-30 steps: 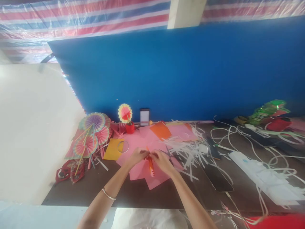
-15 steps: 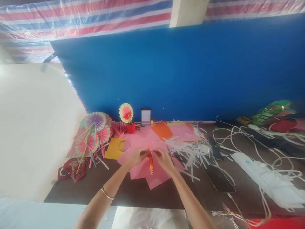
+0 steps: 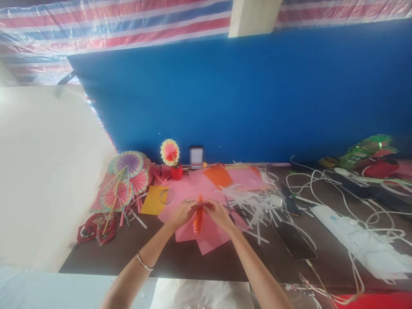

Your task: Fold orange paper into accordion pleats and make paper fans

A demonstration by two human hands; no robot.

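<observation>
My left hand [image 3: 182, 213] and my right hand [image 3: 218, 213] meet over a pile of pink paper sheets [image 3: 210, 234] on the dark table [image 3: 128, 253]. Both pinch a narrow, pleated orange paper strip [image 3: 198, 219] that hangs down between them. The fingers of both hands are closed on its upper part. A thin bangle [image 3: 143, 262] sits on my left wrist.
Folded paper fans on sticks [image 3: 125, 178] lie at the left, next to a yellow sheet [image 3: 153, 201] with a ring on it. White paper strips [image 3: 254, 201], a dark phone [image 3: 294, 240], white cables and a power strip [image 3: 360, 242] fill the right. A blue board [image 3: 244, 94] stands behind.
The orange strip has swung its lower end to the left and now hangs more under my left hand. Both hands have stayed in about the same place.
</observation>
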